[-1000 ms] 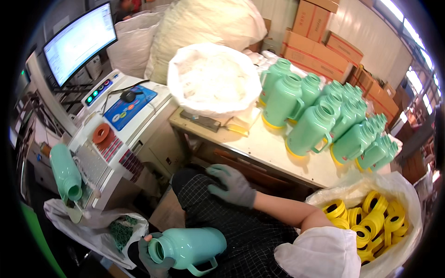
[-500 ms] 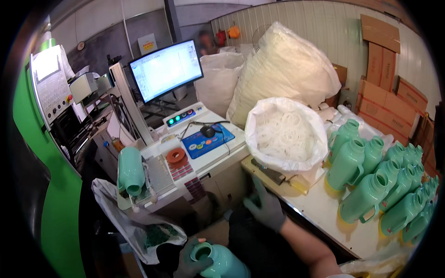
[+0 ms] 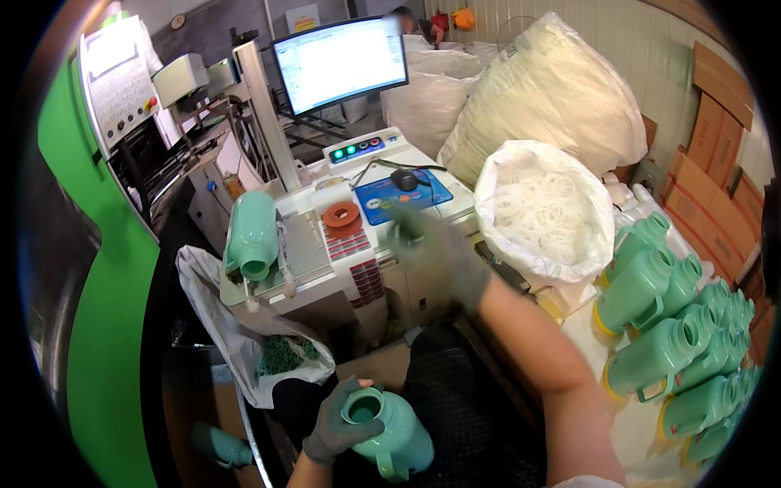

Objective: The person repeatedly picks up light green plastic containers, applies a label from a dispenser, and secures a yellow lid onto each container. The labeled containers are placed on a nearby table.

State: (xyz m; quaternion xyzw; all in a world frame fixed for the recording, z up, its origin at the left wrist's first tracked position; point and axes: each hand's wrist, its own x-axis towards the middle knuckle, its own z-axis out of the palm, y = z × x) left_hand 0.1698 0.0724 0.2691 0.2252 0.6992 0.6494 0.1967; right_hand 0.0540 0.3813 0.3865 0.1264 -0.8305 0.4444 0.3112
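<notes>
One head-worn fisheye view looks steeply down, close over the lap; faces the workstation ahead.

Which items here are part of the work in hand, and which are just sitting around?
In hand:
- left hand gripping the green jug by its open neck
- right hand, blurred, raised over the machine table
- green jug on the fixture

Lying about:
- orange ring
- bag of white rings
- row of green jugs
- monitor
- cardboard boxes
</notes>
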